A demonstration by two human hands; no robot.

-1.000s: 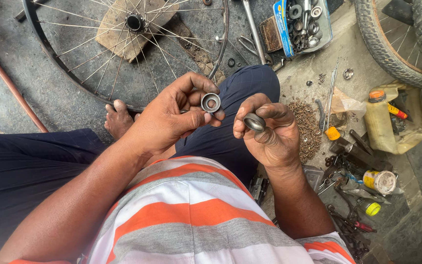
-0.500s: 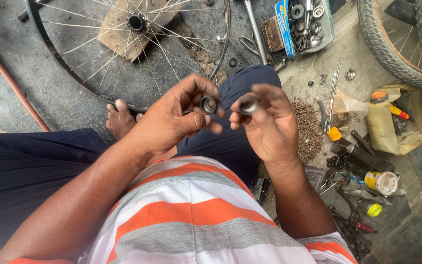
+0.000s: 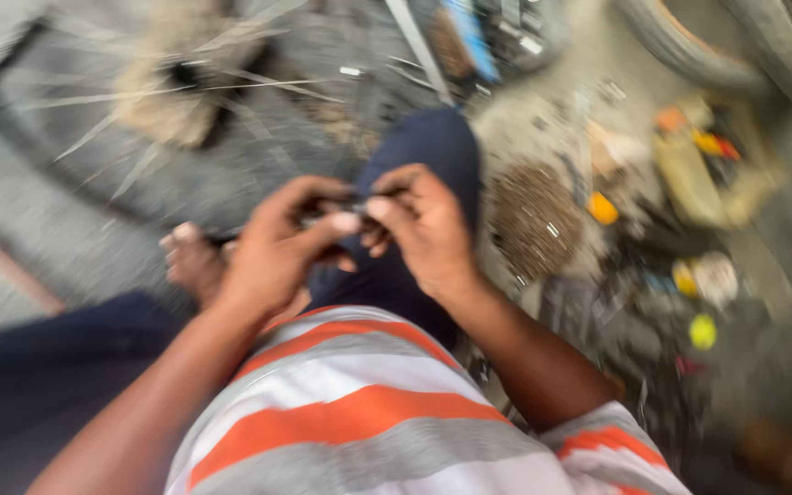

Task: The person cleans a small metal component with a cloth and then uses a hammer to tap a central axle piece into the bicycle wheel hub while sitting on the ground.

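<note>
**Two hands brought together over the knee, pinching small dark parts**

The picture is heavily blurred, so fine detail is lost. The left hand (image 3: 272, 252) and the right hand (image 3: 428, 229) meet in front of the chest, above the dark blue trouser knee (image 3: 433, 147). Their fingertips touch or nearly touch around a small dark part (image 3: 327, 218), which sits between the two hands at the middle of the scene. The left fingers curl in and pinch it with the thumb on the near side; the right fingers are pressed together against its right end. Whether this is one part or two pushed together cannot be told.

As a judgement, the step in hand is a fitting or mating of small hub pieces held in the air. The next move seems to call for steady alignment and a firm grip, since nothing lies beneath to catch a slip except the lap.

Far left on the ground lies a spoked wheel (image 3: 139, 101). To the right, a pile of small brownish bits (image 3: 533, 220), a yellow cap (image 3: 602, 209) and other scattered items rest on the floor. A tyre (image 3: 689, 46) curves at far right.
</note>
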